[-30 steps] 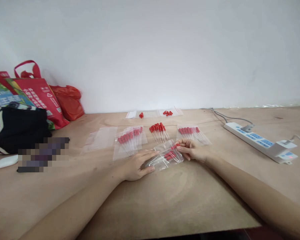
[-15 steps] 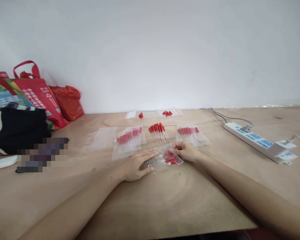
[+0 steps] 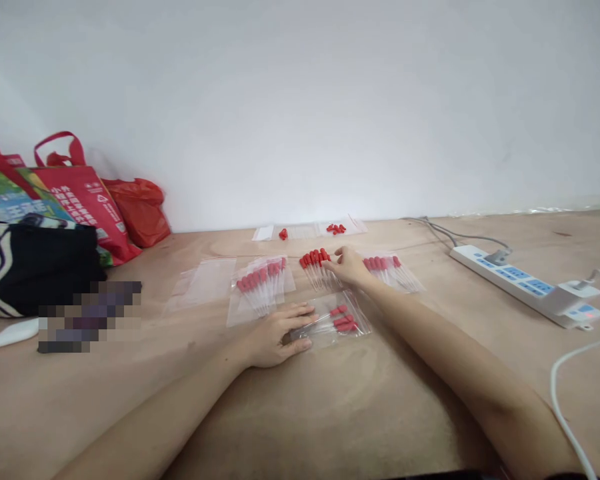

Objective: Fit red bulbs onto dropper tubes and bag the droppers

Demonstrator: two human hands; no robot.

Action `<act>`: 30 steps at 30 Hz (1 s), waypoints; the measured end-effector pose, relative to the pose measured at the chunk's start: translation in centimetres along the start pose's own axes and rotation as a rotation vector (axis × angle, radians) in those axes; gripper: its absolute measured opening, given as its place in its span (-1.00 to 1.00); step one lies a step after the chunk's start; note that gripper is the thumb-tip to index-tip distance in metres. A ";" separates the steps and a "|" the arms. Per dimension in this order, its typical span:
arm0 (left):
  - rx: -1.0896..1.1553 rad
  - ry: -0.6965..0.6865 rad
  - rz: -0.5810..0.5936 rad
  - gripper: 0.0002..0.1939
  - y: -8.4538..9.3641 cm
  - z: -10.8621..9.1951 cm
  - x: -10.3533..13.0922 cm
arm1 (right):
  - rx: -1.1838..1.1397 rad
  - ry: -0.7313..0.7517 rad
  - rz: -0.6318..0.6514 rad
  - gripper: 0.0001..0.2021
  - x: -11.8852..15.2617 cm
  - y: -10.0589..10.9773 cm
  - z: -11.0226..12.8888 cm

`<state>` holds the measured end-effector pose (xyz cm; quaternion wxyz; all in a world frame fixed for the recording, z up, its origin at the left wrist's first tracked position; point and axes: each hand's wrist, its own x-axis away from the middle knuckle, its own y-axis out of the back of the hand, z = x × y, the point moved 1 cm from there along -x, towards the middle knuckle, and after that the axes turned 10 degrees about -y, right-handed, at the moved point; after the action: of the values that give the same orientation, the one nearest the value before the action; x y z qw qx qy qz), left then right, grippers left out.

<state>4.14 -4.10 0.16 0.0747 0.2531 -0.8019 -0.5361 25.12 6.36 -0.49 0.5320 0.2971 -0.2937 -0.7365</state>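
My left hand (image 3: 280, 335) lies with its fingers spread on the left end of a clear zip bag (image 3: 357, 327), which holds several red-capped droppers. Beyond it, my right hand (image 3: 347, 267) reaches the right side of a loose row of red-topped droppers (image 3: 313, 259); thumb and forefinger are at the red tops, and whether they grip one is too small to tell. Filled bags of droppers lie on either side, one at the left (image 3: 253, 283) and one at the right (image 3: 387, 267), partly behind my right hand.
Flat bags (image 3: 210, 279) lie left. At the back are small red caps (image 3: 336, 229) on a clear bag. A white power strip (image 3: 510, 277) with cables stands right. Shopping bags (image 3: 80, 200), a black cloth bag (image 3: 45, 263) and a white object (image 3: 17, 332) are at the left.
My right hand has left the clear bag's right end and moved up to the loose droppers. My left hand still rests on the bag. The view has shifted slightly.
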 end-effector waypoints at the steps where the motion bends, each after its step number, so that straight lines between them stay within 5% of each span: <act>1: -0.001 0.001 0.002 -0.54 0.0 0.0 0.0 | 0.037 -0.007 0.009 -0.53 -0.3 -0.5 0.5; 11: -0.016 -0.017 0.010 -0.53 0.0 0.2 0.1 | 0.049 -0.054 0.083 -0.77 -1.2 -1.2 0.1; 16: -0.015 -0.003 0.004 -0.54 0.0 0.2 0.0 | -0.050 -0.056 0.065 -0.61 -0.6 0.8 -1.1; 22: -0.025 -0.004 0.010 -0.54 0.1 0.1 0.1 | -0.476 -0.098 0.080 -0.25 2.2 3.6 -3.7; 30: -0.038 -0.003 0.018 -0.54 0.0 0.1 0.0 | -0.870 -0.201 0.032 -0.49 5.8 3.5 -5.8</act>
<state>4.09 -3.96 0.15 0.0829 0.2437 -0.7938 -0.5510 30.11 -0.82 -2.41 0.5875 -0.0319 -0.0114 -0.8085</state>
